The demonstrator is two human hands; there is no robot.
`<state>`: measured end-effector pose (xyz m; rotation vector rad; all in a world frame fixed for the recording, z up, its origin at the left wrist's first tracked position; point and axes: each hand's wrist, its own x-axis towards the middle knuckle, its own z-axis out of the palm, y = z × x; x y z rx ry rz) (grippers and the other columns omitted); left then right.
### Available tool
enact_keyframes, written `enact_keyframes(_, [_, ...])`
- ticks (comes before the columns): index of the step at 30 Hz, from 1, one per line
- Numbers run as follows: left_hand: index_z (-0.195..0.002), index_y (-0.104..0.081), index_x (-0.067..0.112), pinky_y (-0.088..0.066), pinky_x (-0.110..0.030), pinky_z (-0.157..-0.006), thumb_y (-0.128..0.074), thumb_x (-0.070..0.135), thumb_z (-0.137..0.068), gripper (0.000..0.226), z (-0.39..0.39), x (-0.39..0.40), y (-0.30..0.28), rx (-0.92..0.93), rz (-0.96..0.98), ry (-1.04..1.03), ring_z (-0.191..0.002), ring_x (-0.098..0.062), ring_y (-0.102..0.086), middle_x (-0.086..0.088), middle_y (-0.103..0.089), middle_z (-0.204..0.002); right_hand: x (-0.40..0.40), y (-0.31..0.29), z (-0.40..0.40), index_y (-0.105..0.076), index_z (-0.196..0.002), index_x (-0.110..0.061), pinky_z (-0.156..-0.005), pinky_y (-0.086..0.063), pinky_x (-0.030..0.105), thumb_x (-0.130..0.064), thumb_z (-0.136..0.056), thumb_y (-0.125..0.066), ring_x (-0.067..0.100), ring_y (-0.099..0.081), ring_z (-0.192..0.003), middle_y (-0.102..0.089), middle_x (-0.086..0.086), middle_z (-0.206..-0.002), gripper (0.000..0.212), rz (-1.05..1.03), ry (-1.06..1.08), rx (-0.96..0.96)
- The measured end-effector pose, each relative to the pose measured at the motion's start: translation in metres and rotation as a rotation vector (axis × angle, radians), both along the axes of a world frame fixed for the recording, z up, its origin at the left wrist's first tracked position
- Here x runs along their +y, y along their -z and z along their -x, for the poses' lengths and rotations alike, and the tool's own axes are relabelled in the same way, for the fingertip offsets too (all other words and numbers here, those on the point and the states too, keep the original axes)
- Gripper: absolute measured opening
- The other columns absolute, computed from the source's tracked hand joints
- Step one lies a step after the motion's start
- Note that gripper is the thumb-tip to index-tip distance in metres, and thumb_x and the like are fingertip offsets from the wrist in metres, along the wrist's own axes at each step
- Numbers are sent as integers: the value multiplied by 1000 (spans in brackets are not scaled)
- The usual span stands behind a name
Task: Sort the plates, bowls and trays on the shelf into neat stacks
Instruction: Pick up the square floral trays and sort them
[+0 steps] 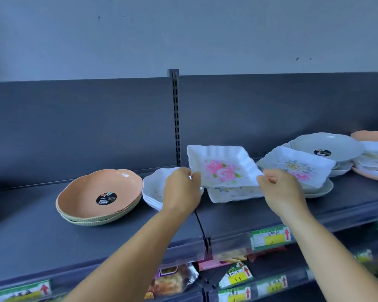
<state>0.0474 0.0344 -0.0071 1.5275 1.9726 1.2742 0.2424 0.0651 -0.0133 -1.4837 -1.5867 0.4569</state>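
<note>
A white square tray with pink roses [223, 165] hangs tilted just above another white floral tray [234, 194] on the dark shelf [31, 225]. My left hand [181, 190] pinches its left edge and my right hand [280, 187] pinches its right corner. Behind my left hand sits a short stack of white scalloped bowls [153, 188]. Further left, an orange bowl with a black sticker [99, 191] rests in a beige ribbed one. To the right, another floral square tray [299, 165] lies across grey plates.
At the far right a grey bowl [327, 149] tops a loose pile of white trays and orange plates [371, 136]. A slotted upright [175, 118] splits the back panel. Price tags [271, 236] line the shelf edge, with packaged goods on the shelf below.
</note>
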Motion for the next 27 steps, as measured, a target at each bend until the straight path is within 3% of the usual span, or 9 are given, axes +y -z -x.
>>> enact_keyframes(4, [-74,-51,-1,-45,-33,-60,-44,30,-95,38,-31,14,8,58,107,74,-66,-30,-54,-18,-68,-80,16,12,-27,-26,-61,-13,-55,-14,32,-9,-87,-47,20,-20,-59,-23,7,-61,34,18,62,-47])
enact_keyframes(8, [-62,-31,12,-29,-28,-48,-48,38,-97,47,-52,17,11,139,226,111,-52,-16,-36,-3,-39,-60,31,22,-39,-29,-62,-13,-52,-13,32,-8,-90,-45,19,-19,-56,-24,6,-60,32,63,89,-110])
enact_keyframes(13, [-61,-29,12,-28,-27,-45,-46,37,-100,49,-63,22,16,258,315,92,-49,-15,-34,-2,-37,-58,42,27,-43,-24,-60,-15,-51,-18,34,-11,-95,-42,20,-26,-57,-27,1,-57,39,91,61,-252])
enact_keyframes(15, [-59,-29,12,-36,-29,-52,-46,31,-101,49,-63,24,16,388,331,78,-56,-22,-39,-3,-35,-58,42,30,-40,-27,-62,-20,-56,-25,33,-17,-98,-39,24,-36,-68,-33,-2,-62,38,161,32,-349])
enact_keyframes(17, [-59,-36,11,-45,-36,-64,-46,18,-100,43,-61,25,15,564,348,77,-69,-25,-42,-2,-32,-62,40,33,-36,-46,-74,-15,-62,-33,32,-20,-99,-36,28,-45,-80,-48,3,-75,27,199,18,-434])
enact_keyframes(19, [-77,-56,5,-49,-35,-72,-46,10,-99,25,-59,25,17,677,360,83,-76,-23,-43,-2,-29,-66,36,34,-33,-53,-89,-8,-70,-39,34,-20,-99,-35,30,-50,-94,-55,8,-90,24,203,4,-499])
enact_keyframes(21, [-93,-62,5,-47,-35,-71,-48,9,-98,15,-56,24,18,752,381,90,-78,-24,-43,-3,-33,-75,30,30,-29,-51,-95,-11,-82,-41,34,-21,-100,-33,29,-48,-109,-54,6,-99,22,216,-22,-618])
enact_keyframes(23, [-101,-62,7,-40,-31,-66,-49,3,-94,15,-56,21,17,841,385,106,-83,-26,-45,-8,-40,-89,26,25,-25,-49,-117,-11,-97,-35,30,-25,-101,-31,25,-40,-121,-52,4,-123,28,206,-42,-742])
enact_keyframes(27, [-111,-58,5,-34,-28,-71,-52,2,-91,21,-49,12,14,964,295,43,-105,-28,-47,-12,-51,-114,20,20,-9,-34,-139,-14,-109,-25,30,-33,-101,-32,20,-25,-135,-34,-3,-145,42,123,-132,-781])
